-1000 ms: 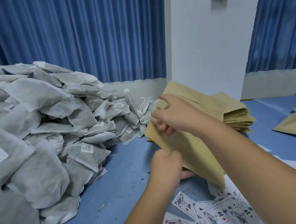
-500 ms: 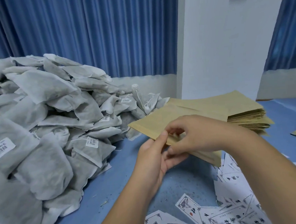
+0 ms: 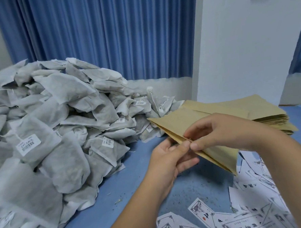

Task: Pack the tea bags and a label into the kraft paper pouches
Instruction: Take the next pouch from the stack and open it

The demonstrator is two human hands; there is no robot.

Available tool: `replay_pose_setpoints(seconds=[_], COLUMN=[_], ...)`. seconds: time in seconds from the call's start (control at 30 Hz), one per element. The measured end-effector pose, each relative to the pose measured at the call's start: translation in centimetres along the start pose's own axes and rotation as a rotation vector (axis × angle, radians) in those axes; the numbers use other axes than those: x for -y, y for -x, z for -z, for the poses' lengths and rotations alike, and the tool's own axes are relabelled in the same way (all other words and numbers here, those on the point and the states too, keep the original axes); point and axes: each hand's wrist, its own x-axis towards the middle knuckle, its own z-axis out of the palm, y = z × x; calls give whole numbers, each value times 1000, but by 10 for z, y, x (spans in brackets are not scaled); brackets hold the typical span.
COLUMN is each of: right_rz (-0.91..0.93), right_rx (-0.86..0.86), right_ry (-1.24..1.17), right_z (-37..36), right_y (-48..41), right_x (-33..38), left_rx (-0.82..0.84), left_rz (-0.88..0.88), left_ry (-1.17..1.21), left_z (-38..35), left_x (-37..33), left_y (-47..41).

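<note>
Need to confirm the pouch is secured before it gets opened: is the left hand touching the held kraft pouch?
Touching. The head view shows the left hand pinching the near edge of the kraft pouch, thumb on top, right beside the right hand, which pinches it too.

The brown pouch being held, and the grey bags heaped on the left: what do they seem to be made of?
The pouch looks like kraft paper: matte tan with fine fibre flecks, and it keeps sharp creases. The tea bags are probably a thin non-woven or filter fabric: matte grey-white, slightly see-through, with crimped edges, slumping softly round dark contents.
</note>
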Motion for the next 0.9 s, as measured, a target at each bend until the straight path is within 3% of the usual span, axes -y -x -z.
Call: replay_pose_setpoints(seconds=[0.13,0.23,0.4,0.67,0.9], right_rz=[7,68,259,225,247], right_rx=[-132,-219,-310,-359,-350], right_ry=[270,507,552,501,640], right_z=[-5,-18,-35,-33,-44], right_y=[-1,-3,-5,-5,-5], right_x=[6,21,39,36,38], left_rx=[-71,-164,-135,-77,-197], left_rz=[16,-8,-113,-104,-81], left_ry=[-22,91,218,222,-82], left_z=[-4,-11,-11,-10,-14], left_x=[4,5,-4,-11,-23], left_y=[-2,-2,0,5,5])
